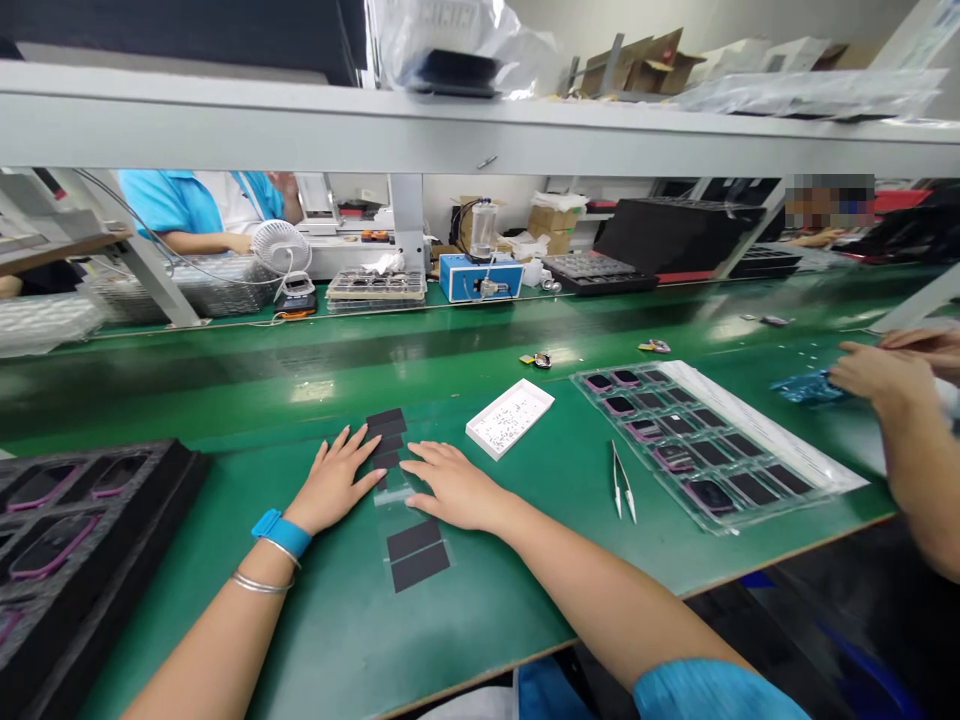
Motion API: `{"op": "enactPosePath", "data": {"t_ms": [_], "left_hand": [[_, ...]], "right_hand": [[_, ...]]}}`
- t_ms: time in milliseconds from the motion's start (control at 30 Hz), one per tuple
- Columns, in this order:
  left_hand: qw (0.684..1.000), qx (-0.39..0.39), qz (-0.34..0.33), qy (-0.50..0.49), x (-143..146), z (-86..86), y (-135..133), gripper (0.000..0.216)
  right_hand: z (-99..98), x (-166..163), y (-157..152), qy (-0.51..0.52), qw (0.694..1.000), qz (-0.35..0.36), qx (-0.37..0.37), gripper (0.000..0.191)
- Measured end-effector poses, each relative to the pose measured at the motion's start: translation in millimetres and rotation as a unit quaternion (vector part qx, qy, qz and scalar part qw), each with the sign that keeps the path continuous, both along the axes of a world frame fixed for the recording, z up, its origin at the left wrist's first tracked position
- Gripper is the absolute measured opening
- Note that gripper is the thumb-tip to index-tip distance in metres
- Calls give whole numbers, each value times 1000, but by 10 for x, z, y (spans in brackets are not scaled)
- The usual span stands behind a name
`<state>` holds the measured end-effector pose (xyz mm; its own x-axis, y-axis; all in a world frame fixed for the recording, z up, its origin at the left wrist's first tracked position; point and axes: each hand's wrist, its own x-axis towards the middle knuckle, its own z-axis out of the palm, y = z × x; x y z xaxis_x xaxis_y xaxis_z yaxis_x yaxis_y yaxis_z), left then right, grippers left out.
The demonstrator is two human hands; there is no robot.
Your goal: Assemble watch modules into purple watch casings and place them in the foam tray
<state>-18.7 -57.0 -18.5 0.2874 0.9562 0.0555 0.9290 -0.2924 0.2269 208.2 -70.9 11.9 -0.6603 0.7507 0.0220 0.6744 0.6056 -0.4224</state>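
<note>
A clear strip bearing several black rectangular stickers [418, 567] lies flat on the green mat. My left hand [335, 480] rests at the strip's left edge with its fingers spread, a blue band and silver bangles on that wrist. On the opposite edge lies my right hand [454, 487], fingers stretched out and palm down. Both hands press near the middle of the strip and cover part of it. Just beyond the right hand is a white shallow box [511, 418] with many tiny pieces inside. White-tipped tweezers [622, 482] lie farther right.
A clear plastic tray [697, 440] holds purple-framed parts and black rectangles. At left stands a black foam tray [97, 540] with purple-framed pieces. A co-worker's hands [885, 370] hold something at right. A shelf beam [480, 140] crosses above; a blue machine [480, 278] stands behind.
</note>
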Motion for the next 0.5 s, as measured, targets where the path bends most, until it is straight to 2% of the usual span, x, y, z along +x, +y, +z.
{"op": "enactPosePath", "data": {"t_ms": [167,267,333,400,500], "left_hand": [[1000,6,5,-2,5,1,-7,56],[1000,13,11,-2,14,4,-13,56],[1000,17,15,3,24,4,-12,56],[1000,17,18,9,38,5,-8,57],[999,14,21,19,64,4,-6,58]], "right_hand": [[153,73,26,68,992,-78,65,43],[327,181,178,109,977,-135,121,38],[473,320,426,87,975,-148,141,38],[610,531,791,21,978,-162,128,43],[726,940,1399,-57,959,-268,74,41]]}}
